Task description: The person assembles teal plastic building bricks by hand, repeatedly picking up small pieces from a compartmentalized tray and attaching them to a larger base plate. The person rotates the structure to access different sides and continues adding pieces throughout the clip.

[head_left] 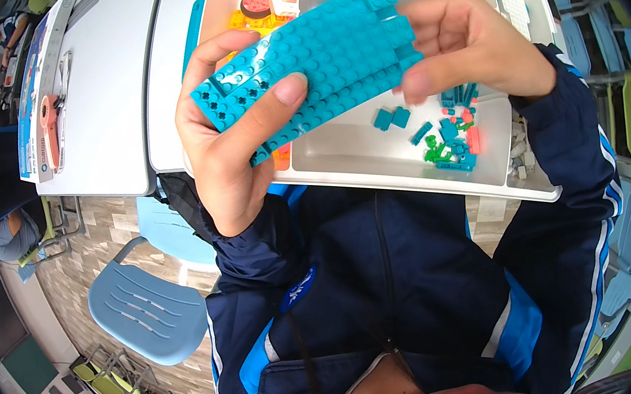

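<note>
While held above the tray, teal brick plate spans both hands' grip

The person wears a dark navy zip-up jacket; a dark zip runs down the middle of its front; brighter blue panels sit at the sides of the chest, each edged with a white stripe; a small white emblem marks a blue patch on one side; the right sleeve carries blue and white stripes along its length; both hands are bare; the left sleeve is plain navy at the cuff.
</note>
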### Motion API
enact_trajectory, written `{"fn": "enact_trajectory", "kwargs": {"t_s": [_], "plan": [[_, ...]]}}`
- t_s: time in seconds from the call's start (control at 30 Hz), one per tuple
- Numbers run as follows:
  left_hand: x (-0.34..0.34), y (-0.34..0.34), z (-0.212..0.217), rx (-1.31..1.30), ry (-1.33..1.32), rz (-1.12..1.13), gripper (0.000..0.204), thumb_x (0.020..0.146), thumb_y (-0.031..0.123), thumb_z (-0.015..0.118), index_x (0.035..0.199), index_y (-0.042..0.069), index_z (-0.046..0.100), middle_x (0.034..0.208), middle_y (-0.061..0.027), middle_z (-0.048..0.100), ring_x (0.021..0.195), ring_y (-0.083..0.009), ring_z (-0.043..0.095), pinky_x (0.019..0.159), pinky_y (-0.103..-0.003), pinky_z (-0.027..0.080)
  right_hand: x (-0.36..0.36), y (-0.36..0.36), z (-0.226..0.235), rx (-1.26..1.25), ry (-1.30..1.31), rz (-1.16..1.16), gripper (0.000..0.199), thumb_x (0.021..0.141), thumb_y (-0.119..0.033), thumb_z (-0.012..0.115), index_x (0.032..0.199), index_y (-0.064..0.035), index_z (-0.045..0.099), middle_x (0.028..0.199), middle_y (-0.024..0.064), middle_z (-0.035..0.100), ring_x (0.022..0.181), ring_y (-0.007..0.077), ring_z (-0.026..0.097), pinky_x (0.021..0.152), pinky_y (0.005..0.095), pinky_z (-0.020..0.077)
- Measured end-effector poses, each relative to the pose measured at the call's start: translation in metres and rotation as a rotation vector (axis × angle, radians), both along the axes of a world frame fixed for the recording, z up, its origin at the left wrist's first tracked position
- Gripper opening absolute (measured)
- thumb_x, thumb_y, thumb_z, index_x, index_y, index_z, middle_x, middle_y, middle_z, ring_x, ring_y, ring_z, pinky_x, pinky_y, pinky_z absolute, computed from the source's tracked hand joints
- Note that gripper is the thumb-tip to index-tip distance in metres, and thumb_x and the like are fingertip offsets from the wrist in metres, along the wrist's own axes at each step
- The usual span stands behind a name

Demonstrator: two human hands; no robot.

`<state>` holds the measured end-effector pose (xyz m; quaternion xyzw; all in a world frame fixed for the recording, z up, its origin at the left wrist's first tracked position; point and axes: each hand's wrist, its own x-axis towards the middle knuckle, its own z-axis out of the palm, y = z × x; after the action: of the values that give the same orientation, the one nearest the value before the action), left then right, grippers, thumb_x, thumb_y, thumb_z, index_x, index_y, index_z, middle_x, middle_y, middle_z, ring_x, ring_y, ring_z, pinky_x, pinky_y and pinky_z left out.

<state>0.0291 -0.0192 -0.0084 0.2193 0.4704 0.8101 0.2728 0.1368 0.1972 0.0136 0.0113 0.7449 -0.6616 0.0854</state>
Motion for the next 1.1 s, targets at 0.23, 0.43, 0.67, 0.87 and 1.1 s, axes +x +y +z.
{"fn": "enact_trajectory", "kwargs": {"t_s": [0.23, 0.43, 0.67, 0.87, 1.1], "plan": [[0.003, 0.001, 0.000, -0.006, 0.054, 0.044, 0.046, 0.069, -0.002, 0.073, 0.110, 0.001, 0.054, 0.093, -0.0144, 0.064, 0.079, -0.0179, 0.064, 0.073, -0.030, 0.053, 0.000, -0.008, 0.009, 0.020, -0.084, -0.084, 0.029, 0.078, -0.016, 0.068, 0.098, 0.0040, 0.062, 0.068, 0.0099, 0.064, 0.050, 0.0120, 0.061, 0.045, 0.0232, 0.0506], [0.005, 0.003, 0.000, 0.161, -0.059, 0.021, 0.052, 0.075, -0.002, 0.065, 0.122, -0.005, 0.043, 0.106, -0.0190, 0.060, 0.093, -0.0241, 0.063, 0.083, -0.038, 0.051, -0.001, 0.002, 0.000, -0.147, 0.009, -0.025, 0.027, 0.079, -0.018, 0.069, 0.093, 0.0042, 0.061, 0.070, 0.0115, 0.065, 0.056, 0.0160, 0.064, 0.051, 0.0253, 0.0532], [-0.009, -0.007, -0.012, 0.274, -0.040, 0.017, 0.029, 0.084, 0.000, 0.056, 0.111, -0.006, 0.051, 0.104, -0.0164, 0.062, 0.091, -0.0241, 0.064, 0.085, -0.040, 0.051, -0.003, 0.003, -0.023, 0.577, 0.263, 0.297, 0.030, 0.074, -0.023, 0.073, 0.093, -0.0002, 0.065, 0.089, 0.0106, 0.065, 0.072, 0.0211, 0.062, 0.063, 0.0298, 0.0490], [-0.010, -0.011, -0.013, 0.314, -0.140, 0.022, 0.027, 0.092, 0.011, 0.049, 0.113, -0.005, 0.052, 0.109, -0.0164, 0.062, 0.102, -0.0219, 0.060, 0.090, -0.036, 0.047, -0.002, -0.012, -0.039, 0.961, 0.456, 0.428, 0.021, 0.077, -0.018, 0.068, 0.086, -0.0003, 0.061, 0.084, 0.0117, 0.059, 0.077, 0.0313, 0.058, 0.067, 0.0369, 0.0479], [-0.001, 0.001, 0.001, 0.038, -0.160, -0.022, 0.030, 0.089, 0.010, 0.055, 0.117, -0.001, 0.051, 0.099, -0.0083, 0.064, 0.079, -0.0121, 0.065, 0.069, -0.022, 0.052, -0.004, 0.003, -0.012, 0.406, 0.395, -0.073, 0.017, 0.082, -0.012, 0.066, 0.095, -0.0010, 0.064, 0.086, 0.0064, 0.065, 0.073, 0.0128, 0.062, 0.066, 0.0243, 0.0493]]}}
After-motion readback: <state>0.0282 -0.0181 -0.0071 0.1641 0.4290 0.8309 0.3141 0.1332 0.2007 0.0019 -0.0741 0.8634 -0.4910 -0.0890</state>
